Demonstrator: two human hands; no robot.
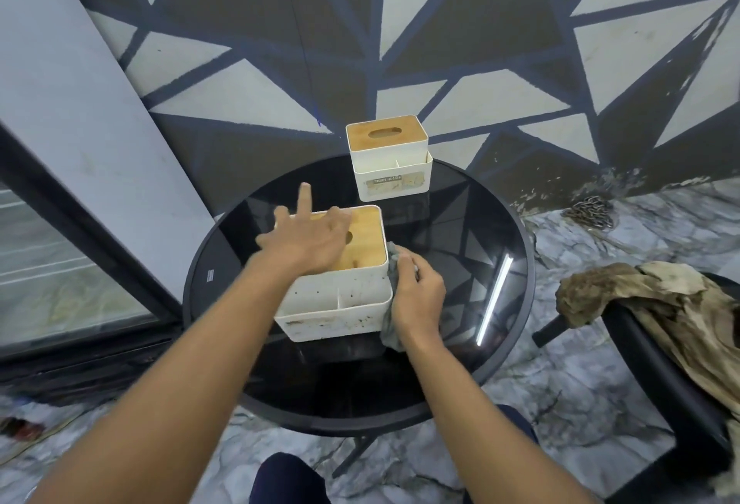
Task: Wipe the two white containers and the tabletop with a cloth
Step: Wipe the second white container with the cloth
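Left hand (pixel 308 241) flat, fingers spread, atop near container (pixel 340 303); right hand (pixel 416 295) grips cloth (pixel 390 333) against its side. Far container (pixel 394 161) label (pixel 394 184) unreadable.

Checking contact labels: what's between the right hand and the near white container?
Head view: the grey cloth, gripped by the right hand, lies between them, against the right side wall of the near white container.

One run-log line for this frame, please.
left hand: flat on near container lid | right hand: holds grey cloth against its right side | far container: untouched
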